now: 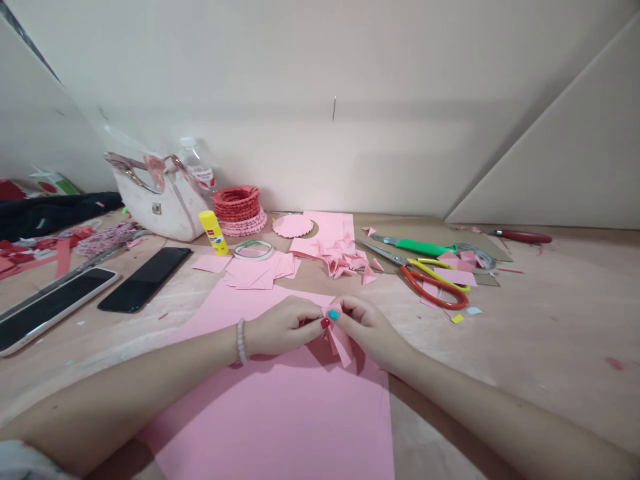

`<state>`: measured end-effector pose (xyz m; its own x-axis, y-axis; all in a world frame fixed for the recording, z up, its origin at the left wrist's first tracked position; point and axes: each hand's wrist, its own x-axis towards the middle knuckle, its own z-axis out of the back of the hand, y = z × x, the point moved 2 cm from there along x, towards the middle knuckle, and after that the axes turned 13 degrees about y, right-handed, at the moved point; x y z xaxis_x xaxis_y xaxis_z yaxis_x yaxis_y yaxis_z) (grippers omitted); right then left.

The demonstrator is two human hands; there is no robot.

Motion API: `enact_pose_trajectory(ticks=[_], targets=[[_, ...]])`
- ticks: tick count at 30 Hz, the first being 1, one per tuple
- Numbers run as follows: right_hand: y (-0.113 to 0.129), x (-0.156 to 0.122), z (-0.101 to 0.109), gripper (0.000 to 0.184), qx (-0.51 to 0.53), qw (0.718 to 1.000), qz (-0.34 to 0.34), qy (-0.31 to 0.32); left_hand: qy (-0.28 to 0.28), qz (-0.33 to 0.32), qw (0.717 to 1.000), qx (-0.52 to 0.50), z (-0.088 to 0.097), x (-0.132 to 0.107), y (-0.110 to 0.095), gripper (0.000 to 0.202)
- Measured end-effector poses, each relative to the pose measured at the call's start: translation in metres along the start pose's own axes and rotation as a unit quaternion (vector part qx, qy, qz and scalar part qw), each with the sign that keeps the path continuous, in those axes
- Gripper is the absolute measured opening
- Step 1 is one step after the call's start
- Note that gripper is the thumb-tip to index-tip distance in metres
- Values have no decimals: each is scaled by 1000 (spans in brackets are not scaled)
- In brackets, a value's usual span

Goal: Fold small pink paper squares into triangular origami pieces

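Both my hands meet over a large pink paper sheet lying on the wooden table. My left hand and my right hand are closed, pinching one small folded pink paper piece between their fingertips. A bead bracelet sits on my left wrist. Just beyond my hands lie a stack of small pink paper squares and a heap of folded pink paper triangles.
Orange-handled scissors and green-handled scissors lie at the right. A glue stick, a tape roll, stacked red and pink paper rings, a white handbag and two phones stand at the left.
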<state>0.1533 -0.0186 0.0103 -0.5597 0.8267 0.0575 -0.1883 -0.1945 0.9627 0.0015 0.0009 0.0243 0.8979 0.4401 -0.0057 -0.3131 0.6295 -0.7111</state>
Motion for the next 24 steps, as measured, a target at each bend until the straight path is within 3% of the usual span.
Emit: enact_pose_trajectory(ticks=[24], targets=[[0,-1,0,19,-30,999,-2,11,13,3,998,-63,0,0,0,34]])
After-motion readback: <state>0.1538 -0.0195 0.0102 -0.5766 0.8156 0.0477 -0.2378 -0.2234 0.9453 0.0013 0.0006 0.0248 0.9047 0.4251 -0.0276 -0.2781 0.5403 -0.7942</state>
